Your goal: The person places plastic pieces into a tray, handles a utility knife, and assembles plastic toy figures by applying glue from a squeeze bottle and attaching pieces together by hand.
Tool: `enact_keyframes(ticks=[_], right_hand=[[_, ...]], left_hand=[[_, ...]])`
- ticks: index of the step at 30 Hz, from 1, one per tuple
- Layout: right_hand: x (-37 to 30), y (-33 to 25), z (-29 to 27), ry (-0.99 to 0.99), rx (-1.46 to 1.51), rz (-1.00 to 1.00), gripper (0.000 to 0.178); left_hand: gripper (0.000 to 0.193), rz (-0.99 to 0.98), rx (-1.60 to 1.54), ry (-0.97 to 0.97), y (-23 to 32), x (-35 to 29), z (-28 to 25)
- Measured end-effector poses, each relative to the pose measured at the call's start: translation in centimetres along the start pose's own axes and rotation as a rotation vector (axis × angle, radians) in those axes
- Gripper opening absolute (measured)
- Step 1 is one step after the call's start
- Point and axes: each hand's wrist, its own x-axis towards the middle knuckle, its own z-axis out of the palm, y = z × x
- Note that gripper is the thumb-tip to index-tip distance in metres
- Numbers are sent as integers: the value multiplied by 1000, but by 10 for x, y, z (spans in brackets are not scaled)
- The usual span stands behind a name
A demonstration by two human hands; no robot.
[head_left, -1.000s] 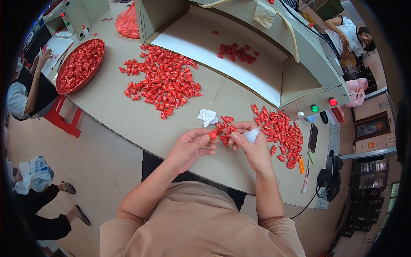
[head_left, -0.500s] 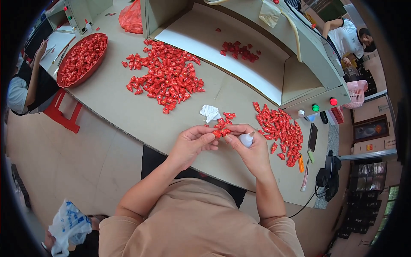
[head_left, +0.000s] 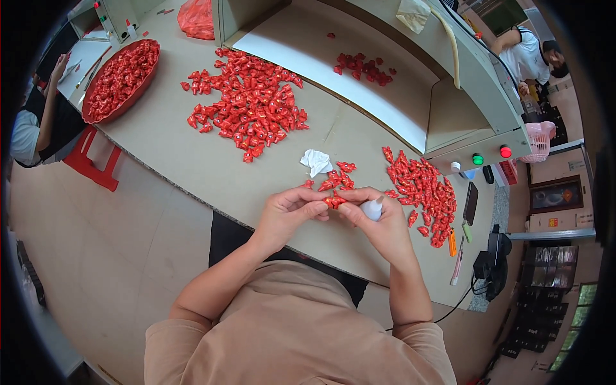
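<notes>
A small glossy red figurine (head_left: 333,202) with gold markings is pinched between both my hands, close above the table. My left hand (head_left: 285,217) grips its left end with thumb and fingers. On the other end are the thumb and forefinger of my right hand (head_left: 384,230), which also keeps a small white squeeze bottle (head_left: 372,209) tucked against it, tip pointing up. A few loose red figurines (head_left: 332,180) lie just beyond my fingers, beside a crumpled white tissue (head_left: 316,162).
Red figurines form a large heap (head_left: 250,106) at left and a smaller pile (head_left: 423,192) at right. A red bowl (head_left: 154,80) holds many more. Behind stands an open-fronted booth (head_left: 443,131) with several red pieces inside. An orange lighter (head_left: 452,242) and a phone (head_left: 470,203) lie at right.
Two red parts that showed side by side between my fingertips now appear as one figurine. The person carrying a plastic bag at lower left has gone from view. My head view has shifted slightly.
</notes>
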Motion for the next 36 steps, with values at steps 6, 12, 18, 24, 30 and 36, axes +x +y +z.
enact_keyframes(ticks=[6, 12, 18, 24, 30, 36], right_hand=[[6, 22, -9, -32, 264, 218, 14], [4, 27, -11, -64, 251, 215, 12], [6, 30, -13, -86, 256, 218, 10], [9, 39, -16, -124, 255, 250, 10], [11, 44, -17, -129, 279, 244, 9], [13, 47, -18, -159, 309, 215, 9]], left_hand=[[14, 54, 124, 26, -1, -1, 9], [13, 44, 224, 36, 1, -2, 11], [14, 4, 297, 44, -2, -1, 9], [14, -1, 350, 42, -2, 0, 9], [14, 6, 321, 46, -4, 1, 10], [15, -14, 344, 50, -1, 1, 11]])
